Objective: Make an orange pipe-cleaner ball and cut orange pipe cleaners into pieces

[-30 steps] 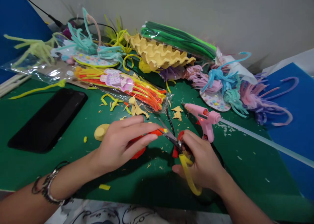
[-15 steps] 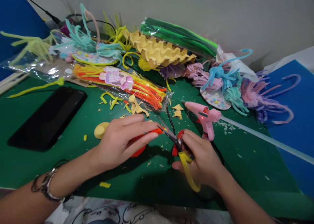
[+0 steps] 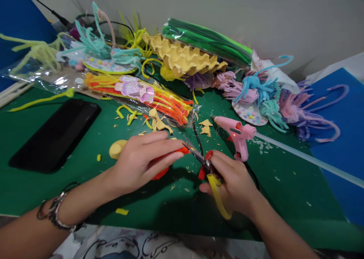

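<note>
My left hand (image 3: 139, 158) is closed around a folded orange-red fuzzy strip, likely pipe cleaner (image 3: 161, 173); one end shows past the fingertips and the rest is partly hidden. My right hand (image 3: 236, 179) grips scissors (image 3: 218, 204) with yellow handles. Their blades point up and left, slightly parted, with the tips at the end of the orange-red strip. A small red piece (image 3: 201, 173) shows beside the scissors' pivot; I cannot tell whether it is attached to the scissors. A beige rounded egg-carton cup (image 3: 117, 149) lies just behind my left hand.
A pink glue gun (image 3: 240, 136), its red light lit, stands right with a long glue stick. A black phone (image 3: 55, 136) lies left. Behind are bagged yellow-orange pipe cleaners (image 3: 167, 102), an egg carton (image 3: 184, 58), a green bundle (image 3: 207, 39) and pastel bundles. Scraps litter the green table (image 3: 284, 213).
Almost nothing differs. The scissor blades and both hands keep nearly the same place, and the whole view has shifted very slightly.
</note>
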Demonstrator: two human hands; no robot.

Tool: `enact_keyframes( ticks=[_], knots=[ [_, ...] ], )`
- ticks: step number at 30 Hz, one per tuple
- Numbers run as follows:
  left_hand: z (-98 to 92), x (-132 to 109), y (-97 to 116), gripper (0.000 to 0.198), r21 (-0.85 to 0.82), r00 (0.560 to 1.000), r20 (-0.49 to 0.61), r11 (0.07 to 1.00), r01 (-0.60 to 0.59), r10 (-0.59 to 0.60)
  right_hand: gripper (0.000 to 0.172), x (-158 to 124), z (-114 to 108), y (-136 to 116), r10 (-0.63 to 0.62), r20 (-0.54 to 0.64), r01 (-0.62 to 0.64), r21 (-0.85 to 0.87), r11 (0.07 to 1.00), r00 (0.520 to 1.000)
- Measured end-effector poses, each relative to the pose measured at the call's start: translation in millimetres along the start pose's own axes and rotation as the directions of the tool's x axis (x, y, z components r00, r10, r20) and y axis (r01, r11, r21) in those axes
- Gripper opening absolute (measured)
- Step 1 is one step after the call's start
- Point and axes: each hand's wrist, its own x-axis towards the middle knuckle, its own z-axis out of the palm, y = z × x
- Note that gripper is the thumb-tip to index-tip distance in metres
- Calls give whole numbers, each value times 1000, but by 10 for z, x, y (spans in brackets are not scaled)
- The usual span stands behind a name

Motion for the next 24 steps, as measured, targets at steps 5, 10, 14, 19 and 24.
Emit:
enact_keyframes(
  ticks=[5, 10, 14, 19, 24],
  knots=[
    [8, 19, 13, 18, -26, 1000, 8, 1000, -2, 3, 50, 3, -15, -7, -38, 7, 39, -120, 992, 999],
    [38, -6, -5, 17, -37, 1000, -3, 999, 12, -12, 50, -14, -20, 7, -29, 34, 33, -134, 990, 999],
    [41, -9, 2, 15, -44, 1000, -14, 999, 19, -19, 48, -37, 17, 25, 7, 82, -8, 20, 1000, 997],
    [24, 13, 25, 16, -62, 999, -11, 997, 37, -38, 42, -29, 32, 39, 24, 35, -29, 157, 987, 999],
    [19, 15, -10, 19, -163, 996, 32, 983, 85, -81, 44, -4, -40, 44, 82, 55, -93, 241, 966, 995]
  ],
)
